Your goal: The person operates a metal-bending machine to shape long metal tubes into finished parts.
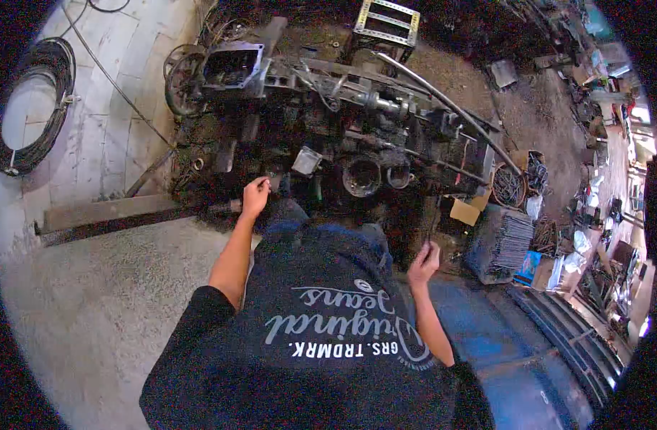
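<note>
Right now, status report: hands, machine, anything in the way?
Left hand farther forward, right hand nearer the body, contents unclear. Metal machine beyond both hands. Long metal rod slants across its right side, possibly in the way.

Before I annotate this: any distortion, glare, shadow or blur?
All head view: fisheye bowing near the edges, black corners; glare washes out patches at far right; grainy shadow buries detail around the machinery; right hand looks slightly soft.
</note>
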Action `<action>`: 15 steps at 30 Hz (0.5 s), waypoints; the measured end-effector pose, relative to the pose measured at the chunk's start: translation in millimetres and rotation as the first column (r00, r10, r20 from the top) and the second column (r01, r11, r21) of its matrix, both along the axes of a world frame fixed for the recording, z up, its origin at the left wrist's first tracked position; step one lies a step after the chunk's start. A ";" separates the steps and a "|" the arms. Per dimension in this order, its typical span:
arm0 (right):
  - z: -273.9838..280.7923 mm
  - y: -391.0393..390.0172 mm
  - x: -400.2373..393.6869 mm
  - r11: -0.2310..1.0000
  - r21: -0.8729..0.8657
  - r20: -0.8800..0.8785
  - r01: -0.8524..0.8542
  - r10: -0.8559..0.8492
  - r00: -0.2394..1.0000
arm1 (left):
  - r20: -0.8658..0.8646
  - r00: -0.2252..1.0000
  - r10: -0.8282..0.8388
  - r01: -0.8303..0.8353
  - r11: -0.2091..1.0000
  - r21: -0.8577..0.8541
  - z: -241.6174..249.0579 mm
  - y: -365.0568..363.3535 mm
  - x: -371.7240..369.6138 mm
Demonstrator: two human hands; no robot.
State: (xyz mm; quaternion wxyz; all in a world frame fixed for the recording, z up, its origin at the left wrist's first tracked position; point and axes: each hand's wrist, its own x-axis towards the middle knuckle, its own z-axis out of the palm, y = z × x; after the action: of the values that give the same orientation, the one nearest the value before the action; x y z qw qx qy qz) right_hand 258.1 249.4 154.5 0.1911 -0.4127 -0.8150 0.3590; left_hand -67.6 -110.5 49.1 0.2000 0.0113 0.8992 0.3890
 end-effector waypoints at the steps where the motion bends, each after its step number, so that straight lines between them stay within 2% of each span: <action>1: 20.5 -10.0 -38.7 1.000 -0.028 -0.123 0.001 -0.004 0.992 | -0.033 0.999 -0.011 0.012 0.999 0.044 -6.4 -13.7 -14.2; 2: 30.1 -17.0 -80.2 1.000 0.007 -0.275 0.030 -0.027 0.961 | -0.046 0.999 0.023 -0.017 0.992 0.124 -2.7 -21.9 -26.5; 3: 41.0 -28.4 -121.9 0.997 0.031 -0.425 0.064 -0.044 0.904 | -0.040 0.999 0.024 -0.019 0.991 0.129 6.6 -36.8 -39.9; 4: 78.8 -41.8 -167.1 0.953 -0.301 -0.450 0.017 -0.158 0.879 | -0.060 0.998 -0.006 0.014 0.993 0.121 15.4 -50.1 -54.1; 5: 107.4 -55.8 -208.9 0.801 -0.598 -0.433 -0.040 -0.280 0.857 | -0.078 0.996 -0.040 0.048 0.992 0.112 22.2 -64.9 -68.4; 7: 89.5 -60.0 -266.9 0.892 -0.441 -0.451 -0.099 -0.125 0.884 | -0.063 0.995 -0.077 0.081 0.994 0.071 40.1 -94.9 -98.9; 9: 110.4 -93.0 -337.0 0.877 -0.458 -0.455 -0.145 -0.091 0.886 | -0.331 0.937 -0.113 0.128 0.992 0.022 71.1 -115.4 -134.5; 10: 126.9 -115.1 -368.0 0.849 -0.508 -0.400 -0.143 -0.086 0.912 | -0.506 0.854 -0.124 0.157 0.987 0.024 73.6 -128.0 -158.1; 11: 137.3 -138.2 -395.1 0.820 -0.556 -0.343 -0.135 -0.078 0.936 | -0.477 0.875 -0.081 0.109 0.994 0.030 83.3 -137.5 -181.0; 12: 132.1 -158.1 -416.8 0.808 -0.566 -0.308 -0.165 -0.021 0.951 | -0.557 0.829 -0.046 0.071 0.997 0.023 88.1 -144.5 -205.9; 13: 123.3 -178.3 -433.9 0.794 -0.577 -0.271 -0.195 0.039 0.962 | -0.576 0.811 -0.106 0.069 0.994 -0.085 102.1 -151.4 -233.5; 14: 111.3 -200.7 -447.0 0.753 -0.615 -0.276 -0.233 0.072 0.959 | -0.677 0.733 -0.069 -0.012 0.993 -0.115 95.6 -156.2 -261.3; 15: 103.1 -222.7 -458.2 0.707 -0.653 -0.282 -0.271 0.105 0.953 | -0.664 0.747 0.008 -0.043 0.998 -0.037 106.5 -154.8 -287.3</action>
State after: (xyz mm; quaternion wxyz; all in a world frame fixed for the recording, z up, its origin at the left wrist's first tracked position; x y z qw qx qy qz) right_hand -200.2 26.7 257.6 0.0780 -0.3247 -0.6358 0.6959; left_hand -354.9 -265.3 155.6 -0.1375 0.1315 0.9211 0.3398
